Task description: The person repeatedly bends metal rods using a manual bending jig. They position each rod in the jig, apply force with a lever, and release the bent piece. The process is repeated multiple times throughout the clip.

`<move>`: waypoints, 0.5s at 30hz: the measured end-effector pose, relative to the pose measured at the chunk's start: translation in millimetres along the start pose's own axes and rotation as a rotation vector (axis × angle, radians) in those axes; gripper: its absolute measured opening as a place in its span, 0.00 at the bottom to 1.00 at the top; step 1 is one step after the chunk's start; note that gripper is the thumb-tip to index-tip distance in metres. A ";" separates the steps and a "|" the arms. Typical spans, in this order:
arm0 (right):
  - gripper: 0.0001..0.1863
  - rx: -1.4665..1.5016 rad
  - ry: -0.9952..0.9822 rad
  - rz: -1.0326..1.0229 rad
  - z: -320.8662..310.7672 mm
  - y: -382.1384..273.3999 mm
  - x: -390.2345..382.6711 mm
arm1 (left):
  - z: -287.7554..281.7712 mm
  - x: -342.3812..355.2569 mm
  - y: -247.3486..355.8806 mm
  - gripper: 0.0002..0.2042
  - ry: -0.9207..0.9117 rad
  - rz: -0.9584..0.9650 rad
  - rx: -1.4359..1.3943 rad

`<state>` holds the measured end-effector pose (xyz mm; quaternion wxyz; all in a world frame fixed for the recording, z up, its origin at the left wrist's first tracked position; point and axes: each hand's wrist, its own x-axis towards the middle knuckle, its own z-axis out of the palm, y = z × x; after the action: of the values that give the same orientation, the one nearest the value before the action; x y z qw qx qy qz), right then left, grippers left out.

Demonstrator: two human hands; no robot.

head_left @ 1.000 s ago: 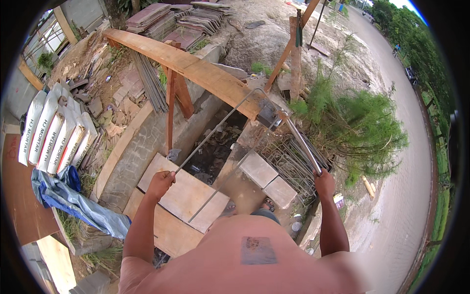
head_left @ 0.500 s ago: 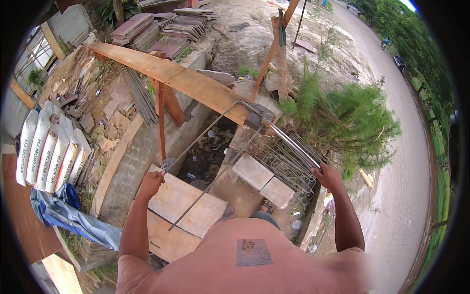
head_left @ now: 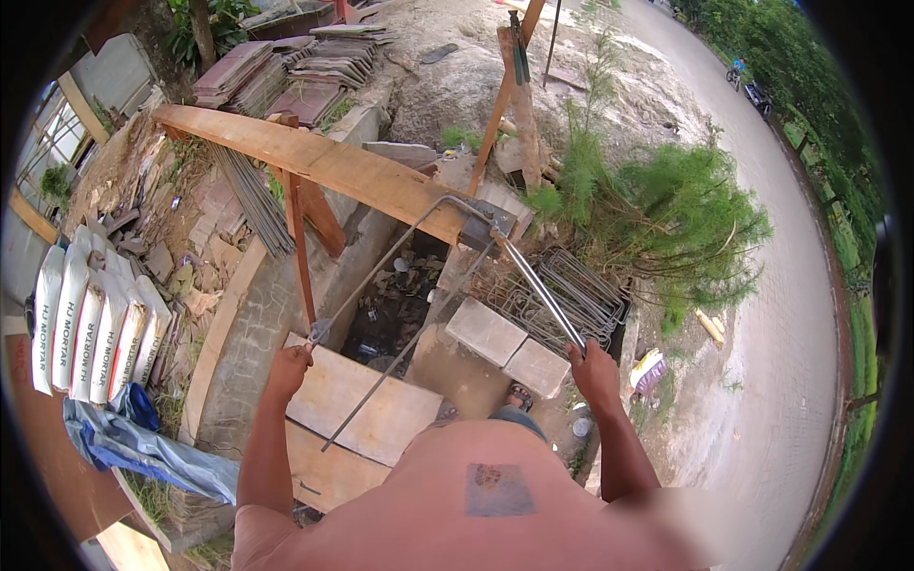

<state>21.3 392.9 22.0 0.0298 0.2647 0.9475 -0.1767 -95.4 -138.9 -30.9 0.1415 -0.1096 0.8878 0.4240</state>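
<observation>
A thin steel rod (head_left: 381,265) is bent around at a metal block (head_left: 487,226) on the end of a long wooden plank (head_left: 324,160). One length of it comes down to my left hand (head_left: 288,369), which is closed around its end beside a small grey bit I cannot make out. Another length (head_left: 376,388) slants down past the stone slabs in front of me. Out to the right, my right hand (head_left: 596,369) grips the lower end of a shiny metal pipe (head_left: 543,290), whose upper end meets the block.
Wooden legs (head_left: 297,228) prop the plank over a trench (head_left: 405,285) with debris. Bent steel frames (head_left: 566,295) lie near pale slabs (head_left: 487,333) and a green bush (head_left: 666,209). White mortar bags (head_left: 81,319) are stacked at left, above a blue tarp (head_left: 143,443).
My right hand has swung the pipe left and slightly down, closer to my body. My left hand stays nearly in place on the rod. The whole view has shifted a little.
</observation>
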 end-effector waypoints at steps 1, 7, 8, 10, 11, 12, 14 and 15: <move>0.23 0.009 -0.009 -0.003 5.1 7.8 2.9 | 2.5 -7.7 4.9 0.22 0.014 0.004 0.000; 0.23 0.002 0.067 -0.031 11.2 36.7 26.5 | 29.0 -67.0 14.6 0.20 -0.005 -0.046 -0.154; 0.23 0.003 0.112 -0.064 11.3 39.7 32.9 | 32.8 -77.0 11.8 0.20 0.011 -0.041 -0.188; 0.22 -0.004 0.203 -0.122 13.6 50.3 47.4 | 39.6 -101.9 23.4 0.20 0.005 -0.048 -0.220; 0.20 -0.002 0.240 -0.160 9.3 49.9 56.6 | 42.2 -110.7 22.3 0.20 0.038 0.026 -0.180; 0.20 0.005 0.233 -0.177 5.2 47.6 67.3 | 43.6 -115.9 24.4 0.20 0.065 0.060 -0.150; 0.21 0.022 0.211 -0.205 5.2 43.2 83.5 | 42.6 -127.8 36.6 0.20 0.115 0.123 -0.080; 0.21 0.124 0.205 -0.211 12.2 38.2 88.8 | 42.4 -127.4 40.9 0.20 0.148 0.165 -0.102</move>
<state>-35.9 462.7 -14.9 -0.1022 0.1819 0.9553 -0.2093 17.7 -70.9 17.1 0.0344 -0.0741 0.8791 0.4695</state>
